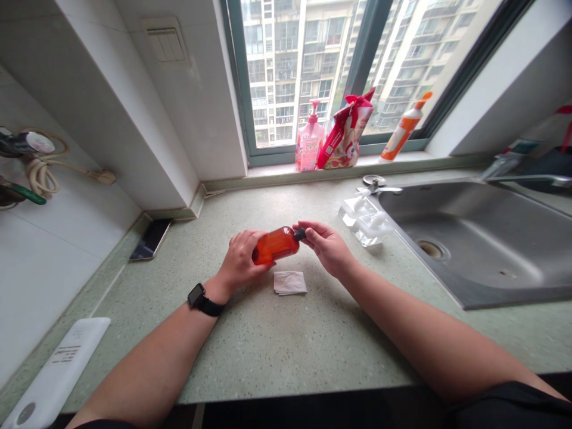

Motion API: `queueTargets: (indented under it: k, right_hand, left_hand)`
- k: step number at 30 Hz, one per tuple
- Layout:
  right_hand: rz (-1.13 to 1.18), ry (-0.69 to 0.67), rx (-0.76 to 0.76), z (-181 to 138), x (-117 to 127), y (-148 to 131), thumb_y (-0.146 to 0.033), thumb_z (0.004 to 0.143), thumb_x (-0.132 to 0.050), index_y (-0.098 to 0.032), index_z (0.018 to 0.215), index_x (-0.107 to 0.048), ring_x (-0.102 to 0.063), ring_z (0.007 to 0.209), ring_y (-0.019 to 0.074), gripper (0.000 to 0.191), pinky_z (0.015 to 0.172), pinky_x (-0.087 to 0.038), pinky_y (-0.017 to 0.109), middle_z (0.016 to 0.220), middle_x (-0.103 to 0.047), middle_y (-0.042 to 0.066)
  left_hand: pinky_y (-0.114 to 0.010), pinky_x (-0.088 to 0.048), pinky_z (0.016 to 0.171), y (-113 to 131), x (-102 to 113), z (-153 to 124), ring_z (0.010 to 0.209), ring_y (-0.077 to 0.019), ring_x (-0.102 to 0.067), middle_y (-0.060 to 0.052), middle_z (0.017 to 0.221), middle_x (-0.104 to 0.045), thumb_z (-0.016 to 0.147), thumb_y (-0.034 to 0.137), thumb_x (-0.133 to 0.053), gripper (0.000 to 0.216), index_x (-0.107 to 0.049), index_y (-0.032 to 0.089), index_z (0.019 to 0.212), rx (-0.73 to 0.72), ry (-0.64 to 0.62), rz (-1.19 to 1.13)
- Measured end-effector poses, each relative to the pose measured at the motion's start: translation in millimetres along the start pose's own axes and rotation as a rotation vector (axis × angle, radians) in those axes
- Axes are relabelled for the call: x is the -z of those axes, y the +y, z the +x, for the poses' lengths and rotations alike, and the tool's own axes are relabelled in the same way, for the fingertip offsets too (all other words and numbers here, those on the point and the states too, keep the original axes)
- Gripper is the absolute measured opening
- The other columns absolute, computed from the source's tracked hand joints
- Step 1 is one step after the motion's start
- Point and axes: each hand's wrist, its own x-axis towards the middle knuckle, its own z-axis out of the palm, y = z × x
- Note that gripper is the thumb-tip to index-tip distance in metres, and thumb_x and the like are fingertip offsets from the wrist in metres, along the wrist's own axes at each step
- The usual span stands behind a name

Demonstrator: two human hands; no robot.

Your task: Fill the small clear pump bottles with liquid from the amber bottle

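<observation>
- Left hand point(245, 256) wraps the amber bottle point(279, 245) near its base; right hand point(328, 247) pinches the black cap point(300, 234).
- Long axis runs crosswise between them, cap end rightward.

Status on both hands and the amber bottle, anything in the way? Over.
Left hand around amber bottle, base end; right fingers on black cap. Bottle tilted, cap end rightward. Folded white tissue on counter, near side; nothing visibly blocking.
</observation>
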Motion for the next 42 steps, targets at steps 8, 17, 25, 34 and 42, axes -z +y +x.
queueTargets:
  k: [8, 17, 25, 34, 42]
  right_hand:
    - [-0.348, -0.021, 0.197, -2.2, 5.1, -7.2, -0.061, 0.089, -0.082, -0.03, 0.109, -0.085, -0.075, 0.109, 0.0258, 0.037, 0.105, -0.059, 0.049, 0.114, -0.083, 0.007]
    - [-0.456, -0.035, 0.325, -3.7, 4.9, -5.5, -0.049, 0.092, -0.08, -0.03, 0.114, -0.083, -0.076, 0.106, 0.0235, 0.029, 0.1, -0.064, 0.046, 0.113, -0.08, 0.006]
    - [-0.657, -0.042, 0.478, -8.0, 3.3, -15.5, -0.039, 0.095, -0.075, -0.031, 0.108, -0.083, -0.076, 0.112, 0.0268, 0.018, 0.108, -0.06, 0.052, 0.115, -0.083, 0.006]
    - [-0.737, -0.038, 0.389, -6.4, 7.8, -15.7, -0.061, 0.097, -0.07, -0.028, 0.104, -0.084, -0.077, 0.099, 0.028, 0.037, 0.094, -0.06, 0.045, 0.104, -0.084, 0.008]
    - [-0.783, 0.015, 0.321, -2.7, 12.6, -12.6, -0.072, 0.105, -0.045, -0.026, 0.101, -0.083, -0.074, 0.101, 0.0272, 0.06, 0.093, -0.059, 0.044, 0.102, -0.077, 0.009]
  left_hand:
    - [-0.055, -0.046, 0.112, -1.6, 0.5, 0.1, 0.12, -0.0338, -0.064, -0.01, 0.129, -0.07, 0.084, 0.036, -0.085, 0.063, -0.061, 0.026, 0.141, 0.008, 0.04, 0.035]
    - [-0.055, -0.045, 0.114, -4.6, 0.5, 0.5, 0.119, -0.0339, -0.063, -0.011, 0.128, -0.069, 0.084, 0.036, -0.084, 0.063, -0.062, 0.025, 0.142, 0.007, 0.047, 0.052]
    - [-0.056, -0.043, 0.117, -6.3, 1.3, -0.3, 0.122, -0.0341, -0.062, -0.011, 0.132, -0.067, 0.084, 0.031, -0.081, 0.067, -0.06, 0.027, 0.147, 0.017, 0.027, 0.064]
    - [-0.055, -0.043, 0.117, -4.7, 2.2, -0.9, 0.122, -0.034, -0.062, -0.01, 0.133, -0.067, 0.086, 0.031, -0.081, 0.066, -0.059, 0.027, 0.148, -0.005, 0.049, 0.064]
    - [-0.057, -0.041, 0.119, -9.4, 4.0, -1.3, 0.126, -0.0352, -0.06, -0.011, 0.136, -0.066, 0.089, 0.033, -0.078, 0.064, -0.058, 0.027, 0.15, 0.036, 0.078, 0.103]
